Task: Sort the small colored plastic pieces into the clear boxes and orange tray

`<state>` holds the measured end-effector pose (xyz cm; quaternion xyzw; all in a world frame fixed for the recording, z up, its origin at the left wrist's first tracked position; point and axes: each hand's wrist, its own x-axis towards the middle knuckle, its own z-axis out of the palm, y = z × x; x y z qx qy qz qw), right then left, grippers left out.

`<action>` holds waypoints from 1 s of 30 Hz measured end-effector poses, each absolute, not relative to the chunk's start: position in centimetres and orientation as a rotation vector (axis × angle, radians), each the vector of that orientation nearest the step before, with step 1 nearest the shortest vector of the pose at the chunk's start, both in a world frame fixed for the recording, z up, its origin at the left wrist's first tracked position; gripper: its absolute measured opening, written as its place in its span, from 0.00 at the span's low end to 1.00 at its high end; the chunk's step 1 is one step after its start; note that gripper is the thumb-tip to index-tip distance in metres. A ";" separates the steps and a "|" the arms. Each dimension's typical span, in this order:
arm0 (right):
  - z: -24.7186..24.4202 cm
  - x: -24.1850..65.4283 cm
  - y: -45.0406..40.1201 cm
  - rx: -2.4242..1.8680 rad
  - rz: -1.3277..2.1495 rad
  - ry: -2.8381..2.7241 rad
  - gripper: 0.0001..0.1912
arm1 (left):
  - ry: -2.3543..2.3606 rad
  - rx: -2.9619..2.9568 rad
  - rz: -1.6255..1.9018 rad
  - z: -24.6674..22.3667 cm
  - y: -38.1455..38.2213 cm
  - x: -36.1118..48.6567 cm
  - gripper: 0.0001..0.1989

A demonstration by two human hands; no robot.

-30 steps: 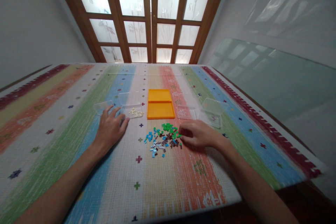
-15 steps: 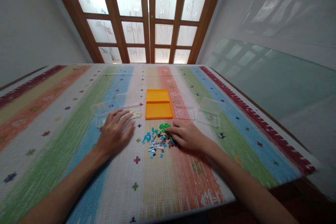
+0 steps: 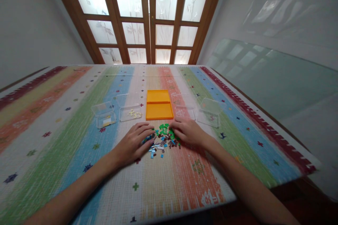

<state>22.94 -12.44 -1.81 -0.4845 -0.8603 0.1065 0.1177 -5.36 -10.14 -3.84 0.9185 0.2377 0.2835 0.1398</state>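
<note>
A loose pile of tiny building bricks [image 3: 160,147], in blue, brown, grey and green, lies on the striped cloth between my hands. My left hand [image 3: 134,143] rests at the pile's left side, fingers stretched out and apart, fingertips beside blue bricks [image 3: 149,137] that it partly covers. On the other side, my right hand [image 3: 188,132] has its fingers bent and close together over green bricks [image 3: 171,134]. Its fingertips are partly hidden, and I cannot make out what is between them. More green bricks [image 3: 163,129] lie just left of those fingertips.
Behind the pile stands an open orange case [image 3: 159,116]. To its left are a clear box [image 3: 124,115] with pale yellow pieces and another clear box [image 3: 106,121] with a few yellow bits. Two open clear boxes, one nearer [image 3: 186,117] and one farther right [image 3: 208,121], stand opposite.
My left hand has moved right, from the clear box with pale pieces to the brick pile. My right hand has shifted slightly, with green bricks now showing beneath its fingers.
</note>
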 end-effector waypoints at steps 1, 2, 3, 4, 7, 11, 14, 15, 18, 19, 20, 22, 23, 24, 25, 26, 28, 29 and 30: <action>-1.8 22.9 -12.5 -1.418 0.307 -2.516 0.12 | 0.695 2.640 0.816 -3.7 -10.1 -5.4 0.14; -1.8 22.9 -12.5 -1.418 0.301 -2.515 0.12 | 0.696 2.630 0.811 -3.5 -10.0 -5.3 0.13; -1.9 22.9 -12.5 -1.416 0.293 -2.514 0.13 | 0.688 2.624 0.802 -3.4 -10.0 -5.2 0.13; -1.9 22.9 -12.6 -1.410 0.283 -2.515 0.14 | 0.674 2.620 0.790 -3.2 -9.9 -5.0 0.12; -2.2 22.9 -12.7 -1.379 0.250 -2.522 0.17 | 0.627 2.614 0.767 -2.8 -9.7 -3.9 0.12; -2.3 23.1 -12.6 -1.369 0.204 -2.511 0.13 | 0.644 2.638 0.773 -2.7 -9.0 -2.1 0.11; -2.4 23.1 -12.5 -1.354 0.183 -2.503 0.15 | 0.761 2.641 0.726 -2.7 -8.3 -0.9 0.10; -2.5 23.1 -12.5 -1.343 0.179 -2.504 0.16 | 0.790 2.637 0.706 -2.7 -8.1 -0.6 0.10; -2.6 22.9 -12.5 -1.324 0.176 -2.530 0.16 | 0.839 2.627 0.685 -2.7 -7.7 0.0 0.09; -2.7 22.9 -12.5 -1.327 0.173 -2.536 0.14 | 0.854 2.628 0.683 -2.7 -7.7 0.2 0.10; -2.7 23.0 -12.6 -1.332 0.169 -2.538 0.13 | 0.867 2.629 0.683 -2.8 -7.8 0.2 0.10; -2.7 23.1 -12.6 -1.338 0.160 -2.528 0.11 | 0.876 2.628 0.684 -3.0 -7.9 0.3 0.10; -2.7 23.2 -12.5 -1.339 0.157 -2.519 0.11 | 0.866 2.625 0.684 -3.1 -8.0 0.3 0.11; -2.7 23.3 -12.5 -1.338 0.158 -2.508 0.11 | 0.850 2.619 0.685 -3.2 -8.0 0.2 0.12; -2.8 23.3 -12.5 -1.339 0.160 -2.498 0.12 | 0.832 2.614 0.688 -3.4 -8.0 0.2 0.12; -2.9 23.3 -12.4 -1.341 0.163 -2.490 0.14 | 0.815 2.612 0.691 -3.5 -8.0 0.2 0.13; -3.1 23.2 -12.4 -1.363 0.160 -2.474 0.19 | 0.788 2.614 0.694 -3.7 -7.9 0.2 0.13; -3.3 23.1 -12.3 -1.383 0.153 -2.467 0.21 | 0.780 2.615 0.698 -3.8 -7.9 0.2 0.13; -3.4 23.0 -12.3 -1.406 0.144 -2.460 0.22 | 0.773 2.615 0.701 -3.9 -7.8 0.1 0.13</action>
